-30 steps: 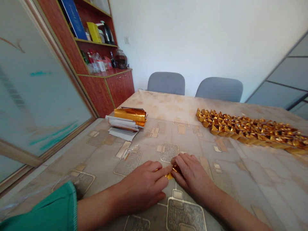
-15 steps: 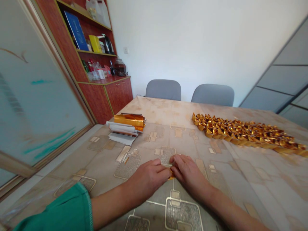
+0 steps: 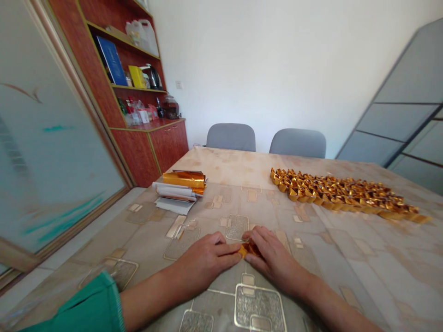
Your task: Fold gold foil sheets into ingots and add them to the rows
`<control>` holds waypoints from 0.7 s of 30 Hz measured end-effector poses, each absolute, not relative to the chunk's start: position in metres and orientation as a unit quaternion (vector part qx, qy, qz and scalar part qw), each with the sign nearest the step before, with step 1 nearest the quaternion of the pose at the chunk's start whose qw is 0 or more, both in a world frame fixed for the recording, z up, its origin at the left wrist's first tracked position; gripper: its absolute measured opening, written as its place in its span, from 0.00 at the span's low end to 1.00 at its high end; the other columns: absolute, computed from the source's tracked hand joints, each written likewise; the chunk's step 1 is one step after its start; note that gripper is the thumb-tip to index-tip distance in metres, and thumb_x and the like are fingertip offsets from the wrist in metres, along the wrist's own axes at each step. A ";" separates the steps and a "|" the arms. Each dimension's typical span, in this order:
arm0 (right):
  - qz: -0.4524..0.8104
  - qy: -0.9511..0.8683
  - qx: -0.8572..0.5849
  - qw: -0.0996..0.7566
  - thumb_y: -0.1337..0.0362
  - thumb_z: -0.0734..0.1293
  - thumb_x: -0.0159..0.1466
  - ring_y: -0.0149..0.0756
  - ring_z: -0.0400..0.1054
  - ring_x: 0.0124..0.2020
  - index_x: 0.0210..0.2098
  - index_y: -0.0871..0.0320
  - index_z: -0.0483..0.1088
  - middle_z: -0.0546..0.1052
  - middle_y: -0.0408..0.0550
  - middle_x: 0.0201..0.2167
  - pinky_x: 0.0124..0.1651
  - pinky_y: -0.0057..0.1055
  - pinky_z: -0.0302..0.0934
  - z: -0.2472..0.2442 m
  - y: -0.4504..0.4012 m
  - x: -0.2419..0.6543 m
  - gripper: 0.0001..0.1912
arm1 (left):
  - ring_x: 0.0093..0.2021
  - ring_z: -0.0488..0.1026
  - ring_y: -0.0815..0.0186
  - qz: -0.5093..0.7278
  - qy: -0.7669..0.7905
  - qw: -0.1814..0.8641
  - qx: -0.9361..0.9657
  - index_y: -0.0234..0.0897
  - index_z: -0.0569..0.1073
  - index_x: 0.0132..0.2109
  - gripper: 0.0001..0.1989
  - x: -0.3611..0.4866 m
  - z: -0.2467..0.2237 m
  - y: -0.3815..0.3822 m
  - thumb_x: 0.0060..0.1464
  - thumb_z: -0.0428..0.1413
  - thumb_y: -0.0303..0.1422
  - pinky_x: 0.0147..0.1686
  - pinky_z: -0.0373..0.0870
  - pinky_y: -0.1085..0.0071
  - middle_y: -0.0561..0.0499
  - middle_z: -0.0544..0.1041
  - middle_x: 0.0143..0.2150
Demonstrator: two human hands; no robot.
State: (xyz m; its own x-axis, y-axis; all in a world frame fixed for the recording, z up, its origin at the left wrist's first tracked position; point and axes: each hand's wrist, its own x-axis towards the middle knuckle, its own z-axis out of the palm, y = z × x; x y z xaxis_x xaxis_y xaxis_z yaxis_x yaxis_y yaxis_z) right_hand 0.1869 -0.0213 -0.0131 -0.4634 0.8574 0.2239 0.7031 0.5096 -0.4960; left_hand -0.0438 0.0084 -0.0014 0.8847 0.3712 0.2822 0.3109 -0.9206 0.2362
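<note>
And we're mid-fold: small gold foil piece (image 3: 249, 249) pinched on the patterned tablecloth (image 3: 104, 235), L hand (image 3: 204, 263) and R hand (image 3: 273, 260) together, both clamped on it from either side. Looks like it wants another firm crease. Folded gold foil ingots (image 3: 341, 194) lie in a long row ahead, w/ gold foil roll (image 3: 183, 179) on papers (image 3: 170, 204) ahead left.

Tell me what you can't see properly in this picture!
From the head view:
- The gold foil piece: mostly covered by the left hand and right hand, so its full shape is hidden.
- The paper stack: partly covered by curled gold foil sheets; any writing is too small.
- The bottles on the red cabinet: labels too small to read.
- The left forearm and right forearm: cut off by the bottom edge.
</note>
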 end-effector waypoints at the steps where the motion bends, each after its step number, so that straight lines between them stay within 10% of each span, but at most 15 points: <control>1: 0.189 -0.830 -0.466 0.240 0.68 0.62 0.70 0.42 0.66 0.46 0.45 0.56 0.66 0.72 0.50 0.42 0.49 0.39 0.61 -0.013 -0.020 0.188 0.05 | 0.43 0.71 0.64 0.169 0.188 0.116 0.961 0.44 0.75 0.53 0.12 -0.040 -0.001 0.010 0.66 0.51 0.29 0.47 0.64 0.68 0.54 0.79 0.49; 21: 0.217 -0.796 -0.486 0.290 0.77 0.69 0.58 0.35 0.64 0.34 0.29 0.57 0.67 0.71 0.39 0.27 0.40 0.31 0.52 -0.011 -0.008 0.189 0.10 | 0.35 0.68 0.65 0.217 0.409 0.304 0.833 0.38 0.69 0.37 0.07 -0.017 -0.011 0.011 0.50 0.58 0.25 0.34 0.59 0.72 0.55 0.71 0.33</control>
State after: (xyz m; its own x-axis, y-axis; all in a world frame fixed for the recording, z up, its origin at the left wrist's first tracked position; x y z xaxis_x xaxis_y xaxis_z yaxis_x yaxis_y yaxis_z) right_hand 0.1889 -0.0076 -0.0108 -0.3603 0.8986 0.2504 0.6477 0.4341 -0.6261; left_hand -0.0168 0.0109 -0.0107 0.5716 0.8129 0.1119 0.5490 -0.4803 0.6841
